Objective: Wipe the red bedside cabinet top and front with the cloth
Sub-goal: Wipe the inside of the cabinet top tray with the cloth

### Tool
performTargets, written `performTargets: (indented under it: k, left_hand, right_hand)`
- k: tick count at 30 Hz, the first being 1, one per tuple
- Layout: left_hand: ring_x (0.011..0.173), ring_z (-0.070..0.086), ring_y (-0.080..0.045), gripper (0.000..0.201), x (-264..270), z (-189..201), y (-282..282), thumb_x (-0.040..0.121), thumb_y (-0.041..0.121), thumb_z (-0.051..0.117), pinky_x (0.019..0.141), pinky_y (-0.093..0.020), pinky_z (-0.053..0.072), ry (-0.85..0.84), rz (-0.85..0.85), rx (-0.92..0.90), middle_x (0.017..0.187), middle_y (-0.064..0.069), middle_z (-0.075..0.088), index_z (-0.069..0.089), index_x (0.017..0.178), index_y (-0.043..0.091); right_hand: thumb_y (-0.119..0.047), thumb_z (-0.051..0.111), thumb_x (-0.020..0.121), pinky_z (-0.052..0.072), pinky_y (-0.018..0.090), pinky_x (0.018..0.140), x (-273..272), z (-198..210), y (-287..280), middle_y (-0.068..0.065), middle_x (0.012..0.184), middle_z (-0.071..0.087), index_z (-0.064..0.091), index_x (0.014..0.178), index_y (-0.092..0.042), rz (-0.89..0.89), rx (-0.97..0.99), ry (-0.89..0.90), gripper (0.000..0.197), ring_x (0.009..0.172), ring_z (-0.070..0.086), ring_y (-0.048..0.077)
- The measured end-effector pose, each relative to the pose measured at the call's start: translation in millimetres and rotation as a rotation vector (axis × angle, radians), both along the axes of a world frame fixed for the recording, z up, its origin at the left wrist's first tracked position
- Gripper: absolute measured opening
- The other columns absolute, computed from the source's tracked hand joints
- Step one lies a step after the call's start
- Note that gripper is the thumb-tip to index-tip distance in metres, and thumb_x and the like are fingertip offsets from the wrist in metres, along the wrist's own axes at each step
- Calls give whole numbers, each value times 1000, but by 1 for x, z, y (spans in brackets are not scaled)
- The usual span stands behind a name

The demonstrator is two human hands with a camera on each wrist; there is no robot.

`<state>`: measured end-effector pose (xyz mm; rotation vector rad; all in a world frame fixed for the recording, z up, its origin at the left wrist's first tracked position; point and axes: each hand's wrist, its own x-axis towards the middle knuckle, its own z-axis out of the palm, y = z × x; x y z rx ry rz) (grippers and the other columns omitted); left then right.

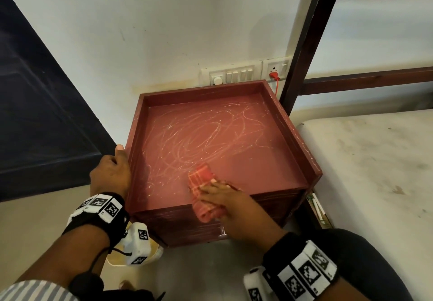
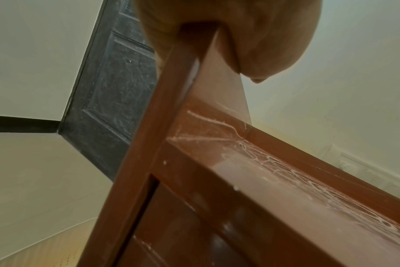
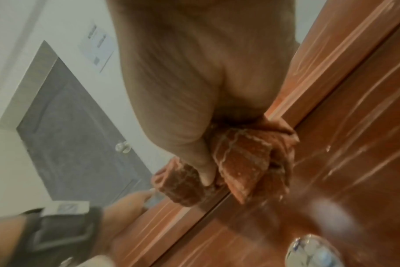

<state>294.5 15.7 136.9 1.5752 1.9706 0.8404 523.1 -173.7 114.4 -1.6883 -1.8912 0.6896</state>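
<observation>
R hand [image 1: 225,201] grips checked cloth [image 1: 200,181], scuffed cabinet [image 1: 234,155] edge.

You face a white wall [image 1: 164,31] with a switch panel [image 1: 232,75] and a socket [image 1: 281,66] holding a red plug [image 1: 273,75]. To your left stands a dark panelled door [image 1: 42,113]; to your right, a dark wooden bed frame [image 1: 304,49] with a stained pale mattress [image 1: 375,171]. The floor [image 1: 28,230] is pale.

Left hand [image 1: 111,174] grips the cabinet [image 1: 136,136] (thumb extended); right hand [image 1: 225,200] pinches cloth [image 1: 201,178].
</observation>
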Motion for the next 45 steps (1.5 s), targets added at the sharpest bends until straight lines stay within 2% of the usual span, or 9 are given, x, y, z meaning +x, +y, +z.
performTargets:
  k: [2, 7, 15, 19, 22, 28, 35, 38, 45]
  left_hand:
    - [87, 50, -32, 66, -1, -1, 1, 105, 60, 30, 82, -41, 39, -7, 1, 2, 96, -15, 55, 63, 103, 3]
    - [86, 52, -31, 67, 0, -3, 5, 104, 61, 30, 80, -39, 39, -3, 4, 7, 94, -15, 58, 63, 100, 3]
    - [101, 62, -43, 67, 1, 1, -2, 103, 63, 29, 86, -45, 45, 69, 0, 30, 105, -24, 65, 63, 100, 5]
    - [101, 62, -44, 69, 0, 0, -2, 104, 62, 28, 87, -48, 48, 94, 4, 60, 106, -26, 67, 65, 102, 3]
    - [102, 63, -44, 70, 2, 1, 0, 103, 63, 29, 85, -47, 48, 115, 11, 54, 108, -25, 67, 65, 107, 3]
    - [99, 62, -43, 69, 3, 3, -3, 101, 66, 29, 86, -48, 50, 108, 15, 49, 105, -22, 67, 64, 103, 7]
    - [96, 63, -42, 69, 3, 1, -4, 102, 64, 28, 81, -45, 47, 101, 22, 84, 98, -21, 66, 64, 98, 5]
    - [90, 61, -39, 67, 2, 1, -2, 102, 64, 29, 78, -43, 46, 117, 31, 71, 92, -17, 63, 63, 96, 7]
    - [84, 59, -37, 65, 2, 0, -5, 103, 63, 30, 78, -43, 47, 105, 23, 100, 89, -15, 61, 62, 95, 7]
  right_hand:
    - [11, 53, 85, 33, 16, 116, 22, 9, -4, -23, 138, 52, 61, 138, -29, -128, -54, 142, 67, 123, 34, -29]
    - [-1, 51, 92, 30, 47, 122, 57, 15, -7, 2, 153, 47, 44, 151, -26, -731, -84, -130, 65, 143, 41, 23]
    - [6, 51, 84, 15, 11, 118, -17, 7, 9, -8, 149, 53, 62, 139, -22, 18, -54, 87, 62, 142, 37, 4]
    - [16, 48, 87, 49, 11, 92, 37, 30, 2, -4, 118, 69, 64, 132, -31, -297, -215, 276, 67, 94, 64, -4]
    - [1, 52, 94, 46, 36, 109, 56, 20, -2, 7, 140, 57, 48, 148, -26, -696, -133, 12, 61, 119, 58, 20]
    - [-34, 56, 97, 5, 25, 122, -13, -2, 9, -10, 157, 42, 46, 150, -28, -228, 109, -158, 54, 148, 29, 12]
    - [-14, 57, 94, 57, 40, 97, 50, -2, 11, -2, 126, 65, 52, 138, -49, -499, -74, 72, 56, 97, 68, 18]
    - [-31, 59, 97, 48, 45, 108, 53, -3, 10, -2, 130, 62, 52, 140, -34, -665, 41, -134, 44, 114, 61, 19]
    - [-43, 68, 90, 22, 22, 120, -14, -2, 9, -17, 150, 50, 52, 145, -36, -131, 8, -29, 57, 140, 40, 3]
